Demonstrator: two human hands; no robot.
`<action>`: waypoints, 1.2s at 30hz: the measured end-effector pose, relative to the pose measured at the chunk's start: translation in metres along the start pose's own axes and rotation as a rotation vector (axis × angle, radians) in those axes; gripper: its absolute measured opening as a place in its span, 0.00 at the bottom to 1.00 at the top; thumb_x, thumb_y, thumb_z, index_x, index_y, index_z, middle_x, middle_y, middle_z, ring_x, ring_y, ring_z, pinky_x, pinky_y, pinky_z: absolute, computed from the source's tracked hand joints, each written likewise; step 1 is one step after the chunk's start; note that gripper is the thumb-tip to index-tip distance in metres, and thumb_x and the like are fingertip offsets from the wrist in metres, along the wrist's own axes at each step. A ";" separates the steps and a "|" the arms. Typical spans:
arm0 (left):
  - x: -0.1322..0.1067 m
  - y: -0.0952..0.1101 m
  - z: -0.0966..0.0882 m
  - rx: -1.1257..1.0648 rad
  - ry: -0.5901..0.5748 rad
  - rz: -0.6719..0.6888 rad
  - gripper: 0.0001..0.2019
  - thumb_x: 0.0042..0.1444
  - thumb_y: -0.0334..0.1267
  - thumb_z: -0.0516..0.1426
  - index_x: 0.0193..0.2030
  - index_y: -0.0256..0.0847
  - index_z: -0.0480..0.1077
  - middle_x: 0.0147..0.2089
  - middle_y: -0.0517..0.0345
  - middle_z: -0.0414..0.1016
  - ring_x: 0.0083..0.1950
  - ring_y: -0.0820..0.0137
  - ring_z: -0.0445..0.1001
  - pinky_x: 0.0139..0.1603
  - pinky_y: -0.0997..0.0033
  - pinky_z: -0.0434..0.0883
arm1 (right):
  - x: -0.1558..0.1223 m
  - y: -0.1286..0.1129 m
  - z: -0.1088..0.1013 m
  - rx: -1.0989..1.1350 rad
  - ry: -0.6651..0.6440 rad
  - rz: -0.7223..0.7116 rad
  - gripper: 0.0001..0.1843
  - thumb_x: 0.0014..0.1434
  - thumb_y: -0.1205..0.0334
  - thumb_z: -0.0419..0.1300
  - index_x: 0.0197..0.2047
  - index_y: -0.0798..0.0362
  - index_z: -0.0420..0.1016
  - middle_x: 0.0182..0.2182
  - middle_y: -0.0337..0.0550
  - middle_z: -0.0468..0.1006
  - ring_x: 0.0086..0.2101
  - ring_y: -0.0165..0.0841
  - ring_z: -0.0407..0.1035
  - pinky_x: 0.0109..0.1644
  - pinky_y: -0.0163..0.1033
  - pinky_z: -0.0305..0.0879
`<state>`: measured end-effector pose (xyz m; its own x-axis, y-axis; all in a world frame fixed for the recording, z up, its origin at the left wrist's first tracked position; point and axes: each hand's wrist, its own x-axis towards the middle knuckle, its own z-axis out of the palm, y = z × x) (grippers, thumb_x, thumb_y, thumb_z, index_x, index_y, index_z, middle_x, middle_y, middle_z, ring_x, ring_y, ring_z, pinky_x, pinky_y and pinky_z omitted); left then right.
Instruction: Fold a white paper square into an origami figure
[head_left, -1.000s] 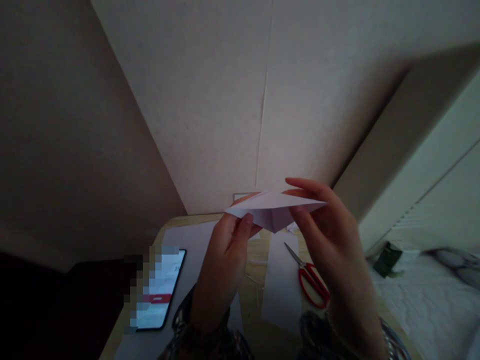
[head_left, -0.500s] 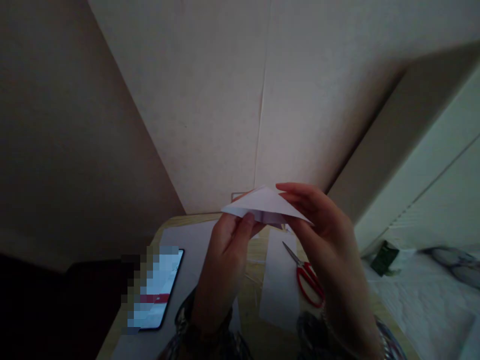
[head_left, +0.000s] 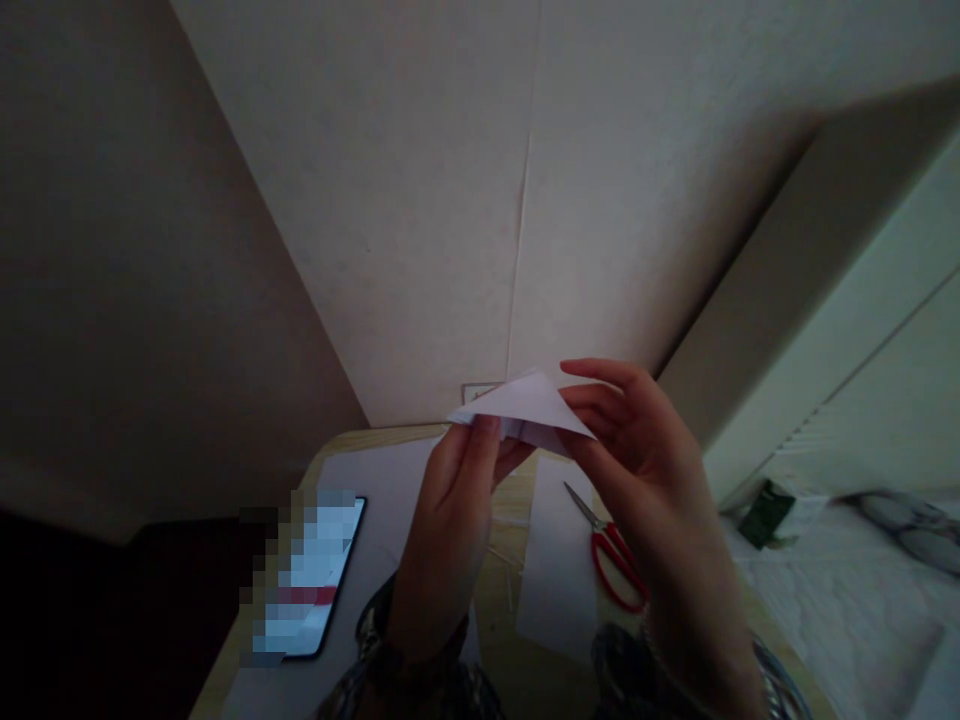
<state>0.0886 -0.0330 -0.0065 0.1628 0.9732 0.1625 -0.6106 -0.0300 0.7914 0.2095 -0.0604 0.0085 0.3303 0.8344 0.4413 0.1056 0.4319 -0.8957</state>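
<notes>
A folded sheet of white paper [head_left: 529, 400], triangular with its point up, is held above the table. My left hand [head_left: 457, 500] grips its left part, the thumb pressed into the opening under the lower edge and the fingers behind. At the right corner, my right hand [head_left: 645, 450] has the paper between thumb and fingers, with the index finger raised off it. Below the right hand lie scissors [head_left: 615, 560] with red handles, their blades pointing up and left across a white paper strip [head_left: 559, 570].
On the wooden table [head_left: 499, 610], a lit phone [head_left: 315, 580] lies at the left upon a larger white sheet [head_left: 397, 490]. Thin pale sticks or scraps [head_left: 506, 560] are in the middle. A wall [head_left: 420, 250] with a socket [head_left: 476, 393] rises behind. At the right is a green packet [head_left: 766, 515].
The right corner of the folded paper has shifted inward to the left, and the opening looks narrower. My left thumb has moved slightly up and left. My right fingers have spread a little.
</notes>
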 end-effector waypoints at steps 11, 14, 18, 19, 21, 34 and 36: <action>0.004 -0.001 -0.002 0.162 -0.004 0.046 0.10 0.63 0.37 0.66 0.30 0.42 0.84 0.35 0.62 0.89 0.41 0.71 0.87 0.49 0.79 0.80 | -0.002 -0.001 0.004 -0.065 0.019 -0.009 0.19 0.54 0.67 0.70 0.46 0.43 0.73 0.39 0.38 0.83 0.38 0.36 0.81 0.44 0.41 0.83; 0.006 -0.002 -0.002 0.188 0.016 0.059 0.09 0.64 0.36 0.66 0.32 0.42 0.84 0.34 0.63 0.88 0.38 0.71 0.87 0.45 0.81 0.80 | -0.003 -0.002 0.006 -0.089 -0.020 -0.009 0.19 0.54 0.69 0.68 0.48 0.44 0.73 0.40 0.38 0.83 0.38 0.35 0.81 0.44 0.40 0.82; 0.006 -0.003 -0.003 0.194 0.011 0.075 0.09 0.65 0.36 0.65 0.33 0.44 0.85 0.35 0.63 0.89 0.39 0.70 0.87 0.44 0.78 0.80 | -0.003 -0.002 0.005 -0.086 -0.071 -0.019 0.20 0.55 0.71 0.66 0.49 0.45 0.71 0.42 0.39 0.83 0.40 0.34 0.81 0.46 0.40 0.82; 0.005 -0.003 -0.004 0.200 0.009 0.075 0.09 0.65 0.36 0.65 0.34 0.44 0.85 0.36 0.62 0.89 0.39 0.69 0.87 0.45 0.77 0.81 | -0.003 -0.002 0.004 -0.081 -0.075 -0.027 0.21 0.55 0.71 0.66 0.50 0.45 0.71 0.42 0.39 0.83 0.40 0.35 0.81 0.46 0.40 0.82; 0.005 -0.002 -0.004 0.219 0.014 0.071 0.08 0.64 0.36 0.65 0.35 0.43 0.86 0.37 0.61 0.89 0.41 0.68 0.87 0.46 0.75 0.81 | -0.003 -0.003 0.002 -0.084 -0.082 -0.041 0.20 0.56 0.70 0.66 0.50 0.44 0.70 0.41 0.40 0.83 0.41 0.35 0.82 0.46 0.40 0.82; 0.007 0.014 -0.010 0.437 0.008 0.086 0.05 0.60 0.40 0.67 0.36 0.44 0.86 0.41 0.55 0.89 0.44 0.60 0.86 0.45 0.68 0.81 | -0.003 -0.011 -0.016 -0.213 -0.127 -0.092 0.14 0.66 0.53 0.64 0.53 0.45 0.76 0.42 0.40 0.86 0.44 0.35 0.81 0.50 0.40 0.78; 0.007 0.017 -0.012 0.460 -0.011 0.084 0.04 0.59 0.40 0.68 0.35 0.45 0.86 0.39 0.56 0.89 0.43 0.60 0.86 0.45 0.68 0.80 | -0.001 -0.009 -0.018 -0.233 -0.081 -0.089 0.08 0.68 0.55 0.62 0.48 0.45 0.79 0.39 0.38 0.86 0.42 0.33 0.81 0.49 0.39 0.77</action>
<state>0.0703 -0.0238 0.0011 0.1377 0.9606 0.2415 -0.2151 -0.2090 0.9540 0.2254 -0.0714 0.0154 0.2351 0.8255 0.5131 0.3475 0.4217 -0.8375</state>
